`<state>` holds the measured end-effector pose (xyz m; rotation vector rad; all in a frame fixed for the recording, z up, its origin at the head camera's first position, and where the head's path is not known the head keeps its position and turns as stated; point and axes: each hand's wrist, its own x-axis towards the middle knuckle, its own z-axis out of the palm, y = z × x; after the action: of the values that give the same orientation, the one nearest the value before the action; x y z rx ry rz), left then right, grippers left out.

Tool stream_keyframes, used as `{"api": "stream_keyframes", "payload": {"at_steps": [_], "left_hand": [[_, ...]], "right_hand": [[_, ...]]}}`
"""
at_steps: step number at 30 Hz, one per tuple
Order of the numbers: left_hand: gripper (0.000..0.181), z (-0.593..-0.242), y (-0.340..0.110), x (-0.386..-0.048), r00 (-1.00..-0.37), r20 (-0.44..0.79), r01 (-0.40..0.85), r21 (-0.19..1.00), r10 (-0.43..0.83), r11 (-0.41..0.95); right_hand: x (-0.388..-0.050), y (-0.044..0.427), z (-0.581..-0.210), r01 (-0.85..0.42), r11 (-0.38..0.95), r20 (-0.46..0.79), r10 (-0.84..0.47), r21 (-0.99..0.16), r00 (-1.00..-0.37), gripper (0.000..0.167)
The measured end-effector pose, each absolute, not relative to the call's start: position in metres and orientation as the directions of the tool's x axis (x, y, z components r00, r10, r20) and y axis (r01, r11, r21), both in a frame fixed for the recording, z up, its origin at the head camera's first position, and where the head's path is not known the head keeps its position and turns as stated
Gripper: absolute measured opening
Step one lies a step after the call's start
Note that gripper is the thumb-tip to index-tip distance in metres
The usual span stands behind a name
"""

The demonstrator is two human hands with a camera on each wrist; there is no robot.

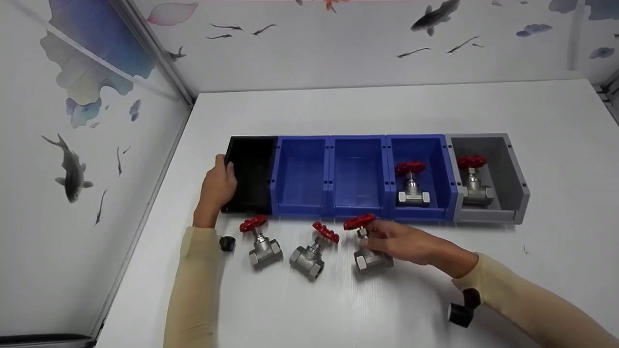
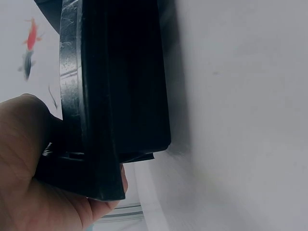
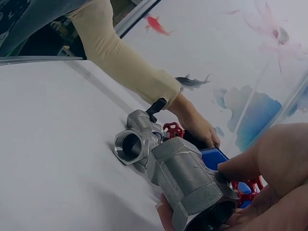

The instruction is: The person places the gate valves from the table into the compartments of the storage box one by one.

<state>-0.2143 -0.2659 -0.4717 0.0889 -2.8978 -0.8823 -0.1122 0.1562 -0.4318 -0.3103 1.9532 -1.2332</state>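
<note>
The left side of the black bin [image 1: 254,179] is gripped by the left hand [image 1: 217,186]. Well apart from it, a red-handwheel valve [image 1: 375,261] is pinched by the right hand [image 1: 406,244] before the middle blue bin [image 1: 359,179]; whether the white table [image 1: 309,311] is touched by it cannot be told. To its left, a second valve [image 1: 308,260] and a third valve [image 1: 265,252] are laid. Fish [image 1: 73,174] are printed on the walls.
</note>
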Motion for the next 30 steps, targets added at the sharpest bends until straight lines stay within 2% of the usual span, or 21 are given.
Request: {"api": "stream_keyframes", "payload": {"at_steps": [6,16,30], "left_hand": [[0.040,-0.471,-0.266,-0.215,-0.994,0.075,-0.025,0.552,-0.079,0.834],[0.038,-0.469,-0.266,-0.216,-0.994,0.089,-0.005,0.555,-0.065,0.832],[0.037,-0.471,-0.267,-0.215,-0.994,0.091,-0.006,0.550,-0.067,0.835]], "right_hand": [[-0.114,0.155,-0.431,0.211,0.466,-0.478,-0.586,-0.859,-0.654,0.048],[-0.116,0.151,-0.426,0.186,0.448,-0.441,-0.576,-0.874,-0.688,0.040],[-0.123,0.149,-0.419,0.199,0.409,-0.417,-0.561,-0.891,-0.715,0.046]]}}
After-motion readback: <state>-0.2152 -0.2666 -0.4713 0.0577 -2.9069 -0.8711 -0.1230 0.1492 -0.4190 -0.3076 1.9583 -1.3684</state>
